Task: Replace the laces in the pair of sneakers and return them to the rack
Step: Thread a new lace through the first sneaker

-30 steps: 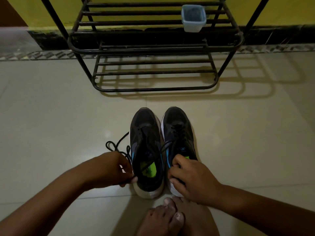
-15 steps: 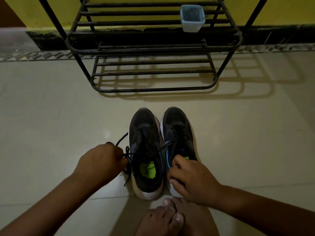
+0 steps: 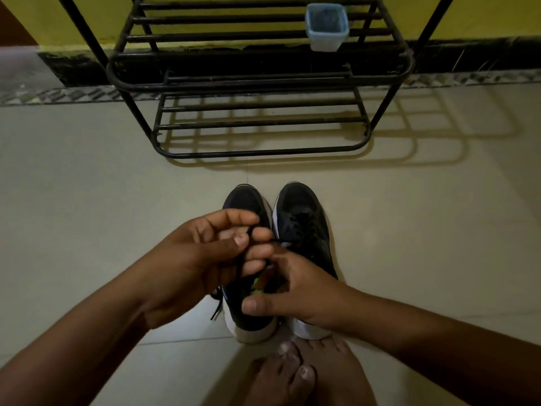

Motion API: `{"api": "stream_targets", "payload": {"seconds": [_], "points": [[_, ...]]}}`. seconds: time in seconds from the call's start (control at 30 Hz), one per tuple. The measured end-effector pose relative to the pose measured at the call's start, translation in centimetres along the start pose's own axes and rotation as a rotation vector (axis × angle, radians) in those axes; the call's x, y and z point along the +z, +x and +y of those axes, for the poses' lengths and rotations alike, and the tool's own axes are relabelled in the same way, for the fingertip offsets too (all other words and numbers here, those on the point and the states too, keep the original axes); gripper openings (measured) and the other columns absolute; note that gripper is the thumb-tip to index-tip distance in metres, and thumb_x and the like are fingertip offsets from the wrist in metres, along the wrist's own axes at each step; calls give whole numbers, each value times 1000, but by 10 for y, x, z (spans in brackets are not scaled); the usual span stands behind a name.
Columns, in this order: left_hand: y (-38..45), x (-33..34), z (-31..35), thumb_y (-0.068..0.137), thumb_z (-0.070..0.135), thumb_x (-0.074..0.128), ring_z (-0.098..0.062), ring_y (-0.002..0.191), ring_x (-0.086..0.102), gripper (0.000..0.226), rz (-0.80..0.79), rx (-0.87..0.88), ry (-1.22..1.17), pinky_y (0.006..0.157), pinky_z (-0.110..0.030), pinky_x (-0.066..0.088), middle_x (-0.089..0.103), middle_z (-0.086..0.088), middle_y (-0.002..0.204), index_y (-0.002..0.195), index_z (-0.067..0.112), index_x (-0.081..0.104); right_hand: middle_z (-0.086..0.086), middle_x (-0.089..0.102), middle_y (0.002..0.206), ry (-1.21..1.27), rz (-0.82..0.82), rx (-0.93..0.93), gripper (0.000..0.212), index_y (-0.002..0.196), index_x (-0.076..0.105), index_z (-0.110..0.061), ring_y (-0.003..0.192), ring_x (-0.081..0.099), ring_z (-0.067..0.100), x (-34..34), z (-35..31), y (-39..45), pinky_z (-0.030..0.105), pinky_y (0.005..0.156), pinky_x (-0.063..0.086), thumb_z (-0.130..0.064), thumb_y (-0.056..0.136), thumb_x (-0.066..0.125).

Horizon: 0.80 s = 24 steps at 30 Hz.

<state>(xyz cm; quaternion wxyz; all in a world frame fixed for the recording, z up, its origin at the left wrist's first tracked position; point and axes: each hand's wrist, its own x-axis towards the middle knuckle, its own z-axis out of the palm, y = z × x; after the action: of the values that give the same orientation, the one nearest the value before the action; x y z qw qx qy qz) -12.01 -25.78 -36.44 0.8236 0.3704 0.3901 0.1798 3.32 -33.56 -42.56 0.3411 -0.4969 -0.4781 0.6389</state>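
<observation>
Single head-worn view, angled forward and down. Close above the sneakers [image 3: 276, 259]; the rack [image 3: 257, 80] stands beyond them.

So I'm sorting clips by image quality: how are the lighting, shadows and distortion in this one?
Head view: dim, warm light; the black metal shoe rack throws a barred shadow rightward over the pale tiled floor; wide-angle bending bows the rack's legs; the dark sneakers lose detail; both hands look sharp, left hand, right hand.
</observation>
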Motion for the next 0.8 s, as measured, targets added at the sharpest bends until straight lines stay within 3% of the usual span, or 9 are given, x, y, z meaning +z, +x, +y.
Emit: {"api": "stream_targets", "payload": {"seconds": [0.07,0.1,0.17,0.3,0.4,0.5,0.6,0.67,0.8], "points": [[1,9,-2,74,-1,53,-20,82,71,28,7,55,-17,65,-25,58,71,-10,90,95,10,68,-15,63,102,165,-92,44,36,107,60,-34,103,58,10,5,-2,-1,34,92,49,-20,76,73],[0,13,-3,74,-1,52,-20,86,71,32,2,87,-1,67,-25,58,71,-10,92,101,10,66,-13,65,100,230,-118,61,30,105,62,-31,100,59,12,6,-3,-2,34,87,49,-17,79,69],[0,18,-5,76,-2,51,-21,90,70,38,-16,146,36,67,-25,57,71,-10,93,110,11,62,-9,68,89,325,-142,91,15,95,66,-26,83,61,10,7,-4,-6,26,70,47,-16,85,60],[6,13,-9,80,-4,54,-22,92,70,30,42,298,240,72,-22,55,70,-6,88,105,10,62,0,59,67,414,-107,134,18,83,63,-14,59,53,9,-2,-7,-13,18,58,44,-14,95,49],[13,0,-14,83,-1,62,-11,84,71,22,191,357,598,73,-16,54,73,0,83,92,18,68,0,56,61,200,31,181,20,85,65,-11,55,49,9,-18,-4,-15,17,55,42,-10,96,48],[20,-10,-20,81,12,70,7,72,65,22,323,346,1021,62,-2,44,70,13,71,80,34,67,-2,61,58,-26,221,218,14,82,68,-10,51,52,9,-41,-1,-14,20,52,43,-10,91,57],[29,-11,-25,86,22,66,0,63,65,16,286,224,1189,55,-7,44,66,11,72,78,35,62,-2,59,52,-220,375,235,17,67,67,-15,47,52,10,-61,1,-16,23,51,43,-18,83,69],[33,-6,-27,88,34,60,-5,71,62,2,261,203,1405,60,-12,43,62,10,85,87,34,63,-4,60,53,-334,423,200,16,67,66,-16,46,52,3,-68,1,-16,19,53,42,-19,83,69],[40,6,-31,87,48,55,-18,100,56,42,358,401,1689,70,-22,44,41,5,126,127,38,53,-17,58,64,-631,420,113,9,81,70,-20,60,53,-14,-72,-2,-16,4,58,39,-13,85,65]]}}
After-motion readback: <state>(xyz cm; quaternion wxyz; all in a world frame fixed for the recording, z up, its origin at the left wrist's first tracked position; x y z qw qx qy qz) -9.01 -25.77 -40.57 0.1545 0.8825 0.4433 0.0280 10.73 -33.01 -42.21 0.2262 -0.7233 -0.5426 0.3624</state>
